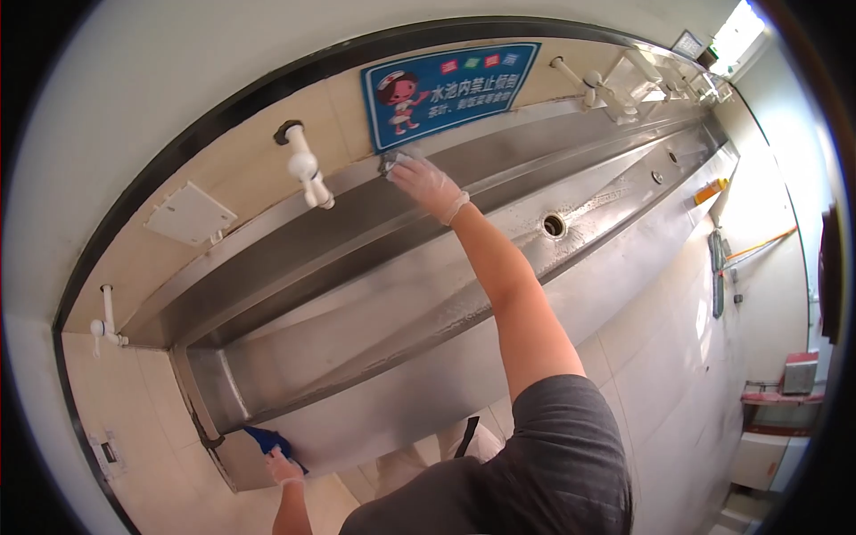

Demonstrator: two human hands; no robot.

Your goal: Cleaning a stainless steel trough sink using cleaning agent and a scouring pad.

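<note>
My right hand (428, 188), in a clear disposable glove, is closed on a grey scouring pad (394, 162). It presses the pad to the back ledge of a long stainless steel trough sink (321, 334), just below a blue wall sign (455, 93) that bears writing and a cartoon nurse. My left hand (284, 467), gloved too, grips a dark blue cloth (269, 439) at the sink's front left corner. A white plastic tap (305, 167) juts from the tiled wall left of my right hand. Wet streaks lie around the drain hole (554, 226) in the basin.
More white taps stick out at the far left (105, 329) and upper right (592, 83). An orange-yellow bottle (710, 192) rests on the sink's far front edge. A mop head (718, 274) is near the right wall. At the lower right stands a white cabinet (759, 460).
</note>
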